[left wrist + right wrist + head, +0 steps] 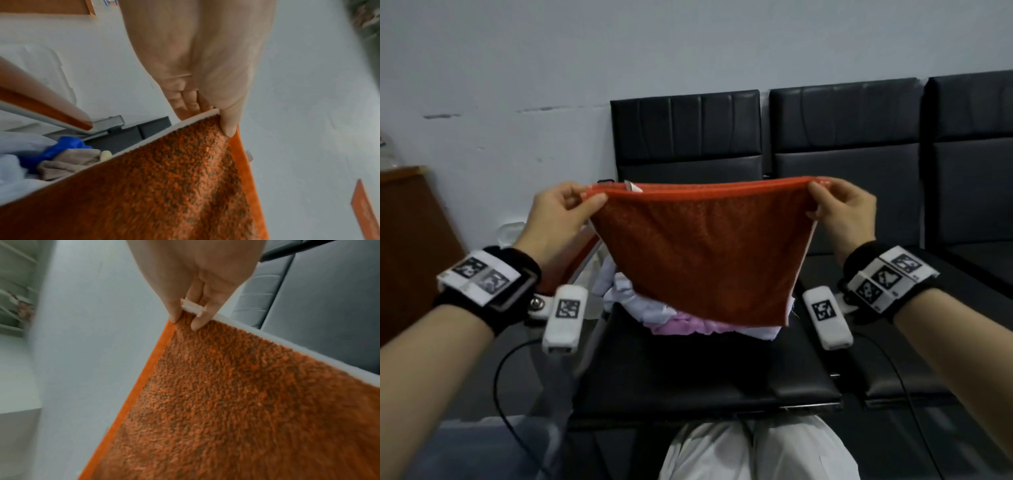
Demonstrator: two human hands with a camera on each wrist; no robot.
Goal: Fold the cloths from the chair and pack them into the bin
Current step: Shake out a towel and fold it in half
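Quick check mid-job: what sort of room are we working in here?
Probably an office or waiting room. A row of black padded chairs stands against a plain pale wall, with a wooden cabinet to the left. A pile of cloths lies on the near seat.

Two hands are in view: the left hand [558,214] and the right hand [842,209]. One orange cloth [698,246] hangs between them. Three black chairs stand in a row: the nearest chair [685,137], a second chair [849,130] and a third chair [972,137], cut off at the frame edge. One heap of cloths [654,311] lies on the nearest seat; the head view shows at least two colours in it, pale blue and pink, and the left wrist view adds one blue cloth [61,147] and one beige cloth [72,162]. The full count of the heap cannot be told. Two wrist bands carry printed markers, one on each arm
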